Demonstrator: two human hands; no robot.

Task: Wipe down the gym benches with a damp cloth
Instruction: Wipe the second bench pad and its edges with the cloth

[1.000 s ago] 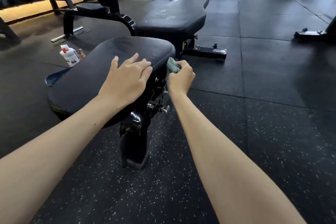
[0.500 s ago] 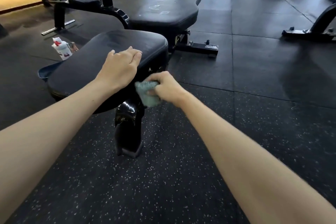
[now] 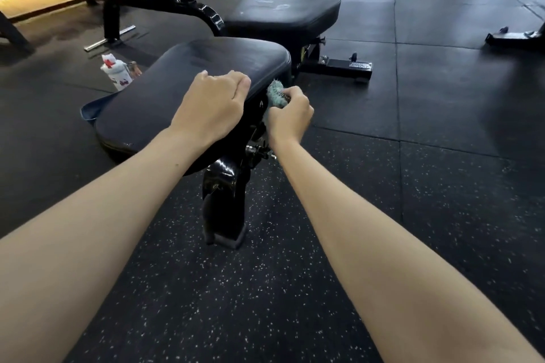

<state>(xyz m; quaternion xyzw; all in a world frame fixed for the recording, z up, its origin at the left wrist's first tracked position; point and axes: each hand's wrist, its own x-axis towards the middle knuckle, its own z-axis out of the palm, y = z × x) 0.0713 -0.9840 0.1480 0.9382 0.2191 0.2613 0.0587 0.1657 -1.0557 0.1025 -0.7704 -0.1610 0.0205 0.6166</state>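
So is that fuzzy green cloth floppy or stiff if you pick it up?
Probably floppy: the cloth is scrunched into a wad in the right hand, so it bends easily. Its fuzzy surface suggests it is soft and grippy, not slippery. Likely light too, as one hand alone holds it up.

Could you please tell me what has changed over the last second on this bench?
The right hand, gripping the bunched teal cloth, dipped under the near right edge of the black padded seat, then swept back up and farther along it. The left hand stayed resting on the seat; the white bottle stayed on the floor.
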